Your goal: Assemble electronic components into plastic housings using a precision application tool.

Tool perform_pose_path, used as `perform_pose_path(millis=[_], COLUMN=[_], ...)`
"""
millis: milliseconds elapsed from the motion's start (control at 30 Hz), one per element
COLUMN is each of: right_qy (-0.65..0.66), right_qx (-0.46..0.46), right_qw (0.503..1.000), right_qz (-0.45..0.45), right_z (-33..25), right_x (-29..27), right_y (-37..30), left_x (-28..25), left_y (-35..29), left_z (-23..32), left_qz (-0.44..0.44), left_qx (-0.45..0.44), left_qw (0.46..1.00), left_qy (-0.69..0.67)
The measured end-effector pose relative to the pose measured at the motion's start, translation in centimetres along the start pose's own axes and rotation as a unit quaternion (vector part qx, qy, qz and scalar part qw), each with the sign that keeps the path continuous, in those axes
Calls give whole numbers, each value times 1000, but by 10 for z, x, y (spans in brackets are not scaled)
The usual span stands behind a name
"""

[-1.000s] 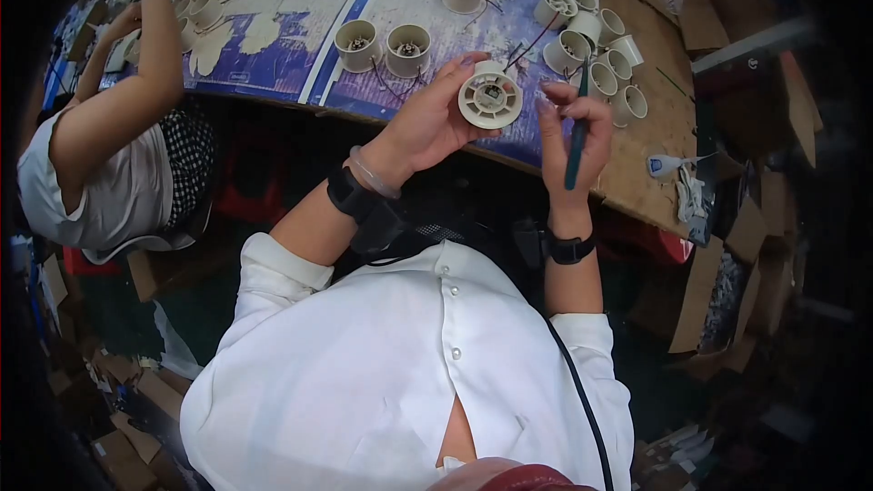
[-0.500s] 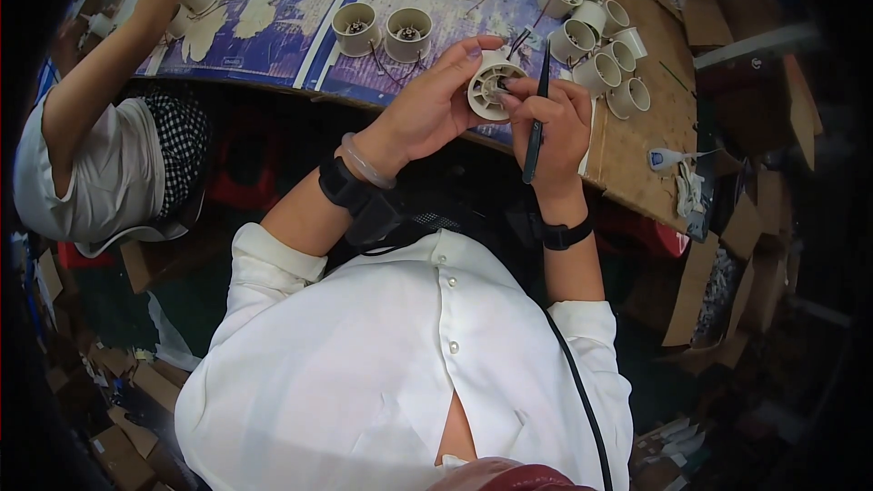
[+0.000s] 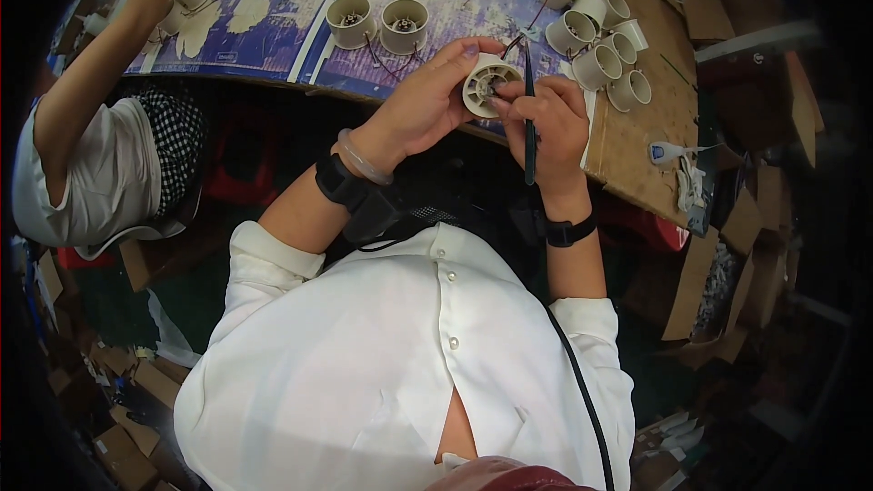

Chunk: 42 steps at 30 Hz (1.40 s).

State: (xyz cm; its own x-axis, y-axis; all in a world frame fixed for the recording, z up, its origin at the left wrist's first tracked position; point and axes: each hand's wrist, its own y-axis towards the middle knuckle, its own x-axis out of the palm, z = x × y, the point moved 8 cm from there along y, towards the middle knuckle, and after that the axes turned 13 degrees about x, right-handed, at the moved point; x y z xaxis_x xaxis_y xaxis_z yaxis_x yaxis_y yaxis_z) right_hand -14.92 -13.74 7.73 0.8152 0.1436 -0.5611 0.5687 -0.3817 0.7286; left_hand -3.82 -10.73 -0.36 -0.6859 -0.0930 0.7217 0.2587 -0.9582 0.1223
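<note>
My left hand (image 3: 420, 111) is closed around a cream cylindrical housing (image 3: 477, 94), held above the table's front edge. Its spoked end faces me, and dark wires stick out at the far side. My right hand (image 3: 556, 123) grips slim dark tweezers (image 3: 530, 141) between the fingers, standing nearly upright in the picture. The thumb and fingertips of that hand reach into the housing's spoked face. Whatever small part they pinch there is too hidden to make out. Two cream cups (image 3: 405, 25) with metal parts and wires inside stand beyond my left hand.
More cream cups (image 3: 597, 66) crowd the table's right side and far edge. A white bottle with a thin nozzle (image 3: 664, 153) lies at the right corner. On the left, a co-worker's arm (image 3: 114, 59) reaches over the table (image 3: 264, 59). An open cardboard box (image 3: 705, 295) stands at right.
The tweezers have swung from a slant to nearly upright. The housing has turned slightly, and my right fingertips have shifted a little across its spoked face. The co-worker's arm has moved slightly left.
</note>
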Motion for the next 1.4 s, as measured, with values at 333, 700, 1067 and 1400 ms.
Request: perform_pose_path(millis=[333, 700, 1067, 1400], right_qy=[-13, 21, 206, 321], right_qx=[-32, -19, 214, 293], right_qw=[999, 998, 954, 899], right_qz=[-15, 49, 54, 61], right_z=[1, -3, 18, 28], right_x=[-2, -5, -15, -7], right_y=[-1, -15, -3, -8], left_x=[7, 3, 32, 44], left_y=[-2, -1, -11, -18], left_z=[9, 10, 43, 50], left_qz=[-21, -34, -109, -123], left_qx=[2, 64, 330, 398], left_qw=[1000, 987, 803, 736], left_qy=[-15, 140, 484, 534])
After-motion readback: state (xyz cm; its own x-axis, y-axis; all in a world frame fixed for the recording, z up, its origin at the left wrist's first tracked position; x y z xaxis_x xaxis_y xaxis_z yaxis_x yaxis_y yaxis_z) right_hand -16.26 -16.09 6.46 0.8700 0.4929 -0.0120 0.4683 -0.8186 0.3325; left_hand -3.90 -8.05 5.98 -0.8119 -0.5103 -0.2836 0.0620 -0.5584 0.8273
